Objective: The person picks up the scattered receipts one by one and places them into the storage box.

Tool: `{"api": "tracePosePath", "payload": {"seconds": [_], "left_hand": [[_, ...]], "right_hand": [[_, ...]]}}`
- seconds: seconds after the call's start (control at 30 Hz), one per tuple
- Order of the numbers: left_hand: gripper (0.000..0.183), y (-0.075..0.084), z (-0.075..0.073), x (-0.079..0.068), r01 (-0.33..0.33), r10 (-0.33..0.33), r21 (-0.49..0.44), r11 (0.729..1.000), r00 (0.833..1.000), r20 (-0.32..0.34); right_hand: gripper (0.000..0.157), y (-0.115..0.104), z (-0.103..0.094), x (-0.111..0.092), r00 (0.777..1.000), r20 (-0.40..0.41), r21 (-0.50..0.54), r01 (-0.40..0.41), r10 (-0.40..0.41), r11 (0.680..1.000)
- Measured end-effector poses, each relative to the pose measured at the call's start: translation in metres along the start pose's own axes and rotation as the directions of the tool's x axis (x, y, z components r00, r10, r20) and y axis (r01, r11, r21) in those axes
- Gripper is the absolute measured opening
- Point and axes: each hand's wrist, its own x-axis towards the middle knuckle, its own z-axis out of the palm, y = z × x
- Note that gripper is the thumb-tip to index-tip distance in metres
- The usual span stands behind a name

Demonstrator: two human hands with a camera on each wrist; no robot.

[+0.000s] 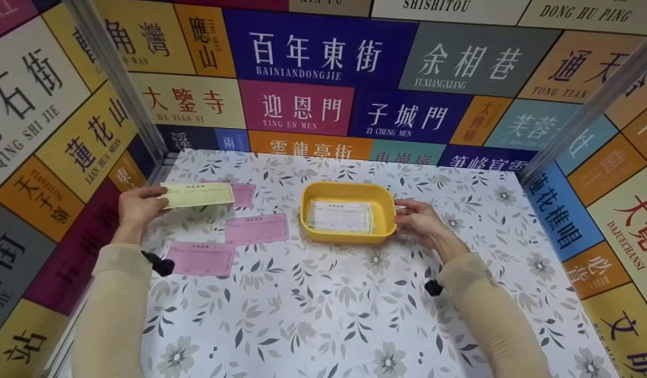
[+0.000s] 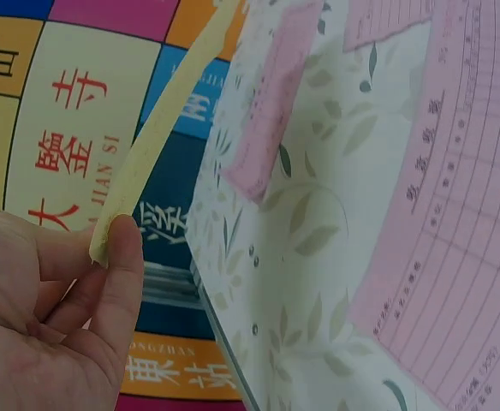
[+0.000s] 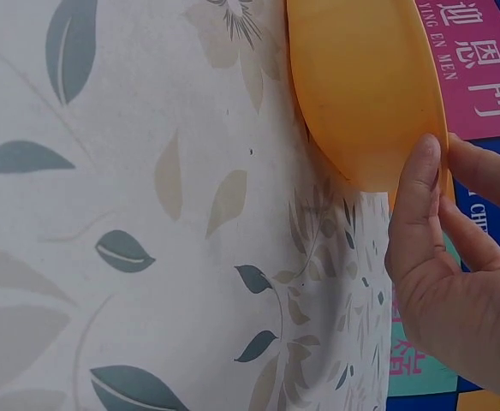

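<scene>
My left hand (image 1: 139, 206) pinches a yellow printed paper slip (image 1: 200, 195) by its left end. In the left wrist view that slip (image 2: 160, 111) appears nearly edge-on between thumb and fingers, raised over the table. My right hand (image 1: 420, 223) holds the right end of a yellow plastic tub (image 1: 348, 237); the right wrist view has the thumb against the tub's wall (image 3: 366, 86) and fingers at its rim. Inside the tub lie white printed slips (image 1: 339, 216), with a yellowish edge showing at their right.
Pink slips lie on the left of the table: one (image 1: 201, 260) nearest me, another (image 1: 256, 229) by the tub, a third (image 1: 244, 194) partly behind the yellow slip. A leaf-patterned cloth (image 1: 323, 320) covers the table. Sign-printed walls (image 1: 323, 47) enclose the back and sides.
</scene>
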Motion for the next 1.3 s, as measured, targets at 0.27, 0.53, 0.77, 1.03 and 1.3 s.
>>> {"api": "tracePosePath", "payload": {"seconds": [0.27, 0.53, 0.77, 1.03, 1.3], "left_hand": [[0.053, 0.013, 0.025, -0.001, -0.032, 0.033, -0.084, 0.996, 0.999, 0.016], [0.051, 0.024, 0.055, -0.011, -0.085, 0.093, -0.153, 0.985, 0.995, 0.040], [0.051, 0.036, 0.089, -0.019, -0.139, 0.165, -0.214, 0.967, 0.980, 0.113], [0.051, 0.048, 0.133, -0.030, -0.176, 0.207, -0.179, 0.968, 0.962, 0.176], [0.050, 0.055, 0.184, -0.039, -0.200, 0.249, -0.200, 0.959, 0.933, 0.259]], "right_hand": [[0.070, 0.000, 0.003, 0.000, 1.000, -0.011, 0.001, -0.010, 0.010, 1.000], [0.069, 0.000, 0.004, 0.000, 1.000, -0.006, -0.005, -0.003, 0.003, 1.000], [0.070, 0.001, 0.002, 0.000, 1.000, -0.016, -0.002, -0.012, 0.012, 1.000], [0.069, 0.001, 0.001, 0.001, 0.999, -0.022, 0.005, -0.049, 0.049, 0.999], [0.068, 0.000, 0.000, 0.001, 0.998, -0.033, -0.031, -0.046, 0.045, 0.998]]}}
